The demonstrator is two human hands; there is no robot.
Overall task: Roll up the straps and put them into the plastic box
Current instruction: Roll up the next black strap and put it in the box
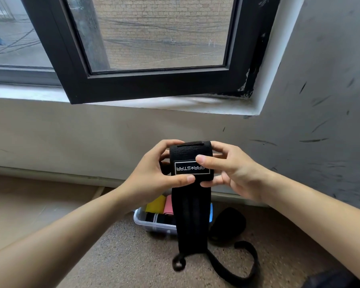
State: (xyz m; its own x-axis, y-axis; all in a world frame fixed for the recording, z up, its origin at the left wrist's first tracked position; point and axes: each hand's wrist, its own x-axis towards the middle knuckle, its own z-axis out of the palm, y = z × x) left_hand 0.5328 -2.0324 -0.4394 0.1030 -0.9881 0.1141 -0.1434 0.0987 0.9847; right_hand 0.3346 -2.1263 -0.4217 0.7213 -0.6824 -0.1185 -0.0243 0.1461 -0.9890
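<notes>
A black strap (190, 213) with a white-framed label hangs in front of me, its top end partly rolled. My left hand (156, 173) grips the roll from the left, thumb under the label. My right hand (231, 169) pinches it from the right, thumb on the label. The strap's tail with a thin loop trails onto the floor. Below it stands the clear plastic box (152, 224), holding yellow, pink and black rolled bands; the hanging strap hides the box's right part.
Another black strap (229, 224) lies bunched on the speckled floor right of the box. A grey wall and a windowsill with an open black window frame (146, 84) rise straight ahead. Pale flooring lies to the left.
</notes>
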